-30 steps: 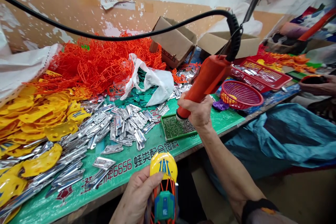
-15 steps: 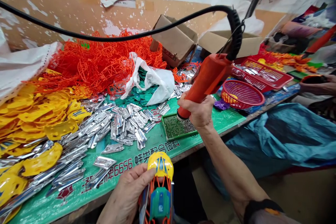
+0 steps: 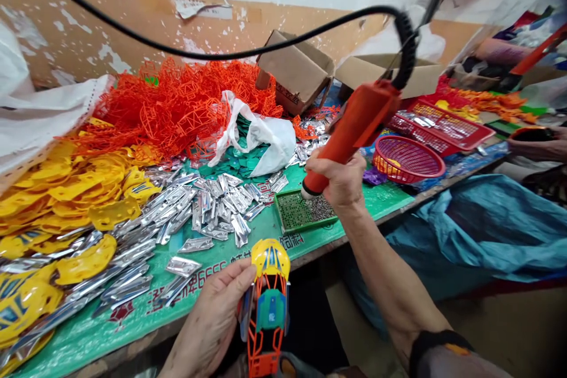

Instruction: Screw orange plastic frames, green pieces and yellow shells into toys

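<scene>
A worker's left hand [image 3: 212, 322] grips a part-built toy car [image 3: 266, 313] by its left flank, holding it in the air just off the bench's front edge, yellow nose toward the bench. The car already carries its yellow hood, an orange lattice frame, a green and blue centre piece and silver side strips, so most of the shell appears assembled. The right hand [image 3: 339, 180] is closed around an orange electric screwdriver [image 3: 349, 130], its tip lowered over a green screw tray [image 3: 301, 212] near the bench's front edge, right of centre; whether a screw sits on the bit cannot be told. Judging by this, fastening is the stage in hand and the tool has not yet met the car. A black cable [image 3: 212, 53] arcs overhead from the tool.

Plenty of stock remains on the green bench [image 3: 133, 322]: yellow hoods [image 3: 66, 189] heaped at the left end, silver strips [image 3: 199, 212] across the middle, orange frames [image 3: 177, 106] piled toward the back. A red basket [image 3: 407, 159] sits toward the right end, with cardboard boxes [image 3: 296, 71] at the back.
</scene>
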The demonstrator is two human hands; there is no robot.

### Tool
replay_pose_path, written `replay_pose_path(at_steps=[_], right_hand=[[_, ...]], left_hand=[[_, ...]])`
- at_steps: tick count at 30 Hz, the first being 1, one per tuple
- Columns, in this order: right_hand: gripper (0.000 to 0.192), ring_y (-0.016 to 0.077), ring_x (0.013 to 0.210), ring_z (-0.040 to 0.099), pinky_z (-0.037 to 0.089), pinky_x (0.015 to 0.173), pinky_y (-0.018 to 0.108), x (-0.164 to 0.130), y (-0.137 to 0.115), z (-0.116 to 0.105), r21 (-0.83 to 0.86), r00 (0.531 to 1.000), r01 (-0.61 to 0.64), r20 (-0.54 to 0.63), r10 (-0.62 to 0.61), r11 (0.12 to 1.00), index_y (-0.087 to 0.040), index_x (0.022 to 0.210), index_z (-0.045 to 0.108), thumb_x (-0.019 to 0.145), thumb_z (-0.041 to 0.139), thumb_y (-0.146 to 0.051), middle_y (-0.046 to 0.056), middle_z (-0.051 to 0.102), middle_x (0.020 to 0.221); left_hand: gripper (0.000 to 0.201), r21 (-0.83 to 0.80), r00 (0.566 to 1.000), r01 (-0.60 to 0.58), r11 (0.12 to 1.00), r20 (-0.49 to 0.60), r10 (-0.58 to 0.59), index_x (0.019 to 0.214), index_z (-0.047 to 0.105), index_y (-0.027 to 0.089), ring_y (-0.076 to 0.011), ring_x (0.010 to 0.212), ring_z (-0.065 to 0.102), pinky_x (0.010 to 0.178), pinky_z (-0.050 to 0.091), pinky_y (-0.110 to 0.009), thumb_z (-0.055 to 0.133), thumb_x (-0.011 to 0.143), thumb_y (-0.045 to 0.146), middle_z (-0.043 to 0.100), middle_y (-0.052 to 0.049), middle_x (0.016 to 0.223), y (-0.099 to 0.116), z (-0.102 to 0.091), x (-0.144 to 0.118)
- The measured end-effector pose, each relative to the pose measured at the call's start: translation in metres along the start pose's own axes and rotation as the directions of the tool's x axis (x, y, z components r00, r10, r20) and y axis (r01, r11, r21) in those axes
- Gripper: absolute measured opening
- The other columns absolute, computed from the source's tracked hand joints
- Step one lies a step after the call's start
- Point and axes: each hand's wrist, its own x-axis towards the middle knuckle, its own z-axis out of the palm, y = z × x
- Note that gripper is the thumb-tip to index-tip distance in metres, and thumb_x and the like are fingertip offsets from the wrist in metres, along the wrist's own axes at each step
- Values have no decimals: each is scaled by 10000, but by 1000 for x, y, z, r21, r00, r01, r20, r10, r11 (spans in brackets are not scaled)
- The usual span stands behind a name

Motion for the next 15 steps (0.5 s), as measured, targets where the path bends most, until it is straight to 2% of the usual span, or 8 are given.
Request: replay_pose_path(at_steps=[2, 5, 8, 11, 15], right_hand=[[175, 111, 539, 515, 463, 553, 294, -4, -15, 2, 48, 1000, 13, 2, -13, 999, -180, 650, 581, 556, 722, -135, -41, 567, 619], [151, 122, 544, 524, 476, 565, 308, -19, -45, 10, 134, 997, 21, 64, -29, 991, -189, 627, 558, 574, 684, -125, -35, 560, 616], [122, 135, 566, 535, 489, 576, 321, -41, -69, 18, 175, 988, -57, 153, 30, 983, -198, 642, 585, 583, 678, -145, -26, 563, 627], [150, 138, 584, 538, 498, 585, 322, -62, -77, 25, 205, 967, -151, 235, 102, 967, -216, 675, 597, 601, 716, -165, -26, 567, 658], [236, 145, 602, 546, 507, 619, 336, -75, -70, 32, 235, 962, -189, 241, 132, 953, -248, 755, 600, 607, 764, -164, -27, 578, 690]], left_hand=[[291, -43, 1000, -18, 999, -22, 18, 911, 757, 137, -124, 576, 635, 556, 538, -202, 817, 686, 311, 738, -63, 723, -1, 2, 1], [289, -95, 999, -19, 995, -37, 15, 888, 751, 105, -141, 598, 654, 567, 546, -212, 826, 667, 276, 745, -85, 749, -1, 4, 4], [303, -134, 998, -11, 991, -55, 3, 903, 745, 88, -157, 637, 671, 590, 557, -225, 819, 670, 268, 753, -104, 803, -4, 3, 8], [287, -150, 999, -18, 989, -38, 13, 931, 738, 91, -144, 633, 665, 596, 556, -227, 788, 714, 272, 752, -97, 828, -8, 0, 10], [293, -137, 999, -21, 990, 28, 25, 980, 733, 95, -123, 595, 643, 560, 528, -205, 752, 759, 287, 738, -79, 765, -9, 0, 8]])
